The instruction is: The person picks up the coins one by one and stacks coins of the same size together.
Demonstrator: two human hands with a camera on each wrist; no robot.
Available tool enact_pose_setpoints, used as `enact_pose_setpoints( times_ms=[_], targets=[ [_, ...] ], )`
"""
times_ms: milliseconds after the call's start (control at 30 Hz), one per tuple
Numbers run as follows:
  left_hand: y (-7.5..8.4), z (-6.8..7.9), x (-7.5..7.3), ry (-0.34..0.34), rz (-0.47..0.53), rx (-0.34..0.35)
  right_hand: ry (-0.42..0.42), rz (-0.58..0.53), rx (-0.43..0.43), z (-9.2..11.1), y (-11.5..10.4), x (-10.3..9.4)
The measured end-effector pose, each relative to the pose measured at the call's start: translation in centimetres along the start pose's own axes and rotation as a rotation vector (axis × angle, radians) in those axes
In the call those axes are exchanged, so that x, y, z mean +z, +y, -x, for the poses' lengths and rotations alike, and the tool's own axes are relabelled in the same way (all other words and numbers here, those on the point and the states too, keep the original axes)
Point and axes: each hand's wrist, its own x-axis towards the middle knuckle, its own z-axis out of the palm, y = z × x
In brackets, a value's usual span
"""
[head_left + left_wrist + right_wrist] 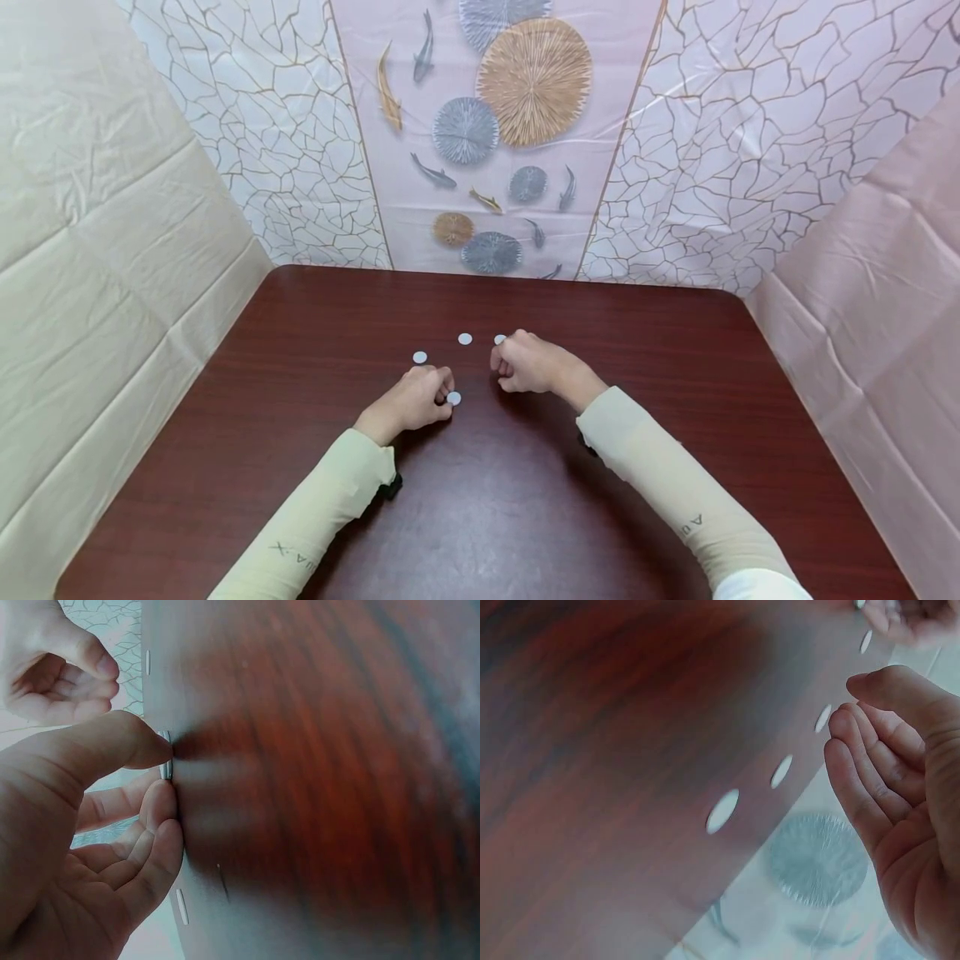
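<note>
Here, the left hand pinches a white disc between thumb and fingertips, the disc lying low against the reddish-brown table. Beyond this pinched disc and to its left lies a second disc; almost straight beyond it, slightly right, is a third disc; farther right beyond it sits a fourth disc, partly covered by the right hand. That hand is to the right of the pinched disc and a little beyond it, fingers loosely curled, thumb apart from them, with nothing seen in its grasp (whether it touches the table I cannot tell). The right wrist view shows four discs besides the pinched one. Well beyond the pinched disc hangs a patterned cloth with printed fish and round shapes.
</note>
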Motion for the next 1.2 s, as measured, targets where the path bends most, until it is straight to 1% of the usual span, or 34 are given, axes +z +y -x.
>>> enact_pose_setpoints(
  times_ms=[67, 300, 433, 567, 700, 867, 1200],
  targets=[
    [0.0, 0.0, -0.1, -0.002, -0.002, -0.002, 0.006, 0.002, 0.005, 0.5, 0.7, -0.4],
    [-0.1, -0.1, -0.2, -0.002, -0.018, 0.017, 0.019, 0.011, 0.066, 1.9, 2.8, -1.7],
    [0.0, -0.1, -0.3, -0.005, -0.02, 0.012, 0.021, 0.031, 0.099, 2.3, 4.1, -2.1],
    [0.0, -0.1, -0.3, -0.005, -0.019, 0.013, 0.005, 0.041, 0.135, 2.6, 5.1, -2.3],
    [-0.1, 0.0, -0.3, -0.002, -0.018, 0.016, -0.011, 0.038, 0.153, 2.6, 5.9, -2.3],
    [-0.1, 0.0, -0.2, -0.004, -0.008, 0.006, -0.011, 0.032, 0.162, 2.5, 6.6, -1.8],
    [0.0, 0.0, -0.1, -0.009, -0.004, -0.007, -0.012, 0.032, 0.157, 2.2, 6.9, -1.1]
  ],
)
